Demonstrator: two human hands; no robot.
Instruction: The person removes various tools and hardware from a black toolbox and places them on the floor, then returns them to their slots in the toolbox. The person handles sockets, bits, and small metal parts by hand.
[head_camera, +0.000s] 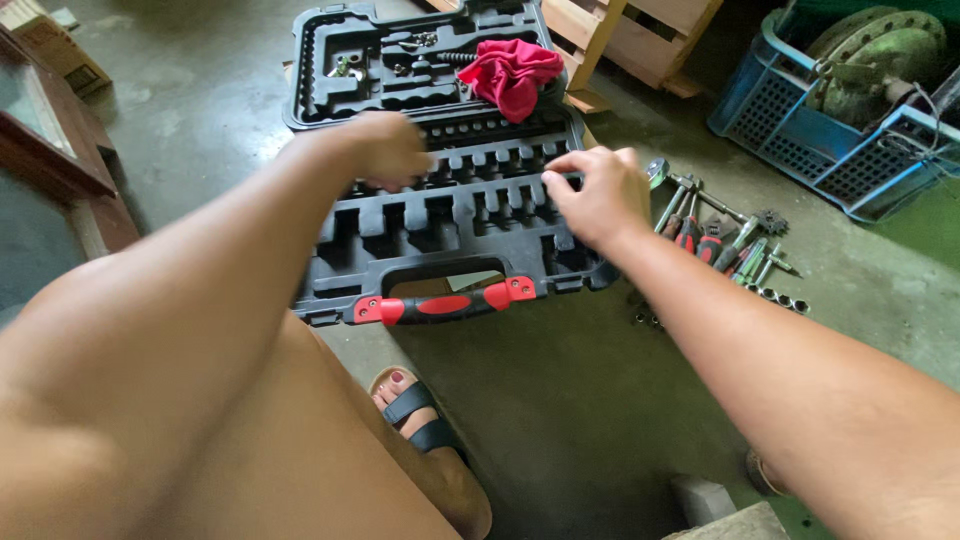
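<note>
Both hands are working over the open black moulded-plastic tool case (450, 215) w/ red-and-black carry handle (445, 303), lying flat on the grey concrete floor (560, 400). Left hand (385, 150) is hovering over the upper-left socket rows, fingers curled, motion-blurred; can't tell if it's gripping anything. Right hand (595, 195) is pinching at a slot on the right side of the tray, thumb and forefinger closed together (whatever is between them is too small to make out). Progress, judging by layout: most slots in the near tray are sitting empty, lid half is holding only a few small metal bits (400, 55) plus a crumpled red cloth (512, 72). Loose chrome ratchets, screwdrivers and sockets (715, 235) are lying on the floor just right of the case, apart from it, so the bulk of the set is out of the case. Blue plastic crate (800, 130) w/ rusty metal parts is sitting further right; wooden pallet (625, 35) behind the case.
</note>
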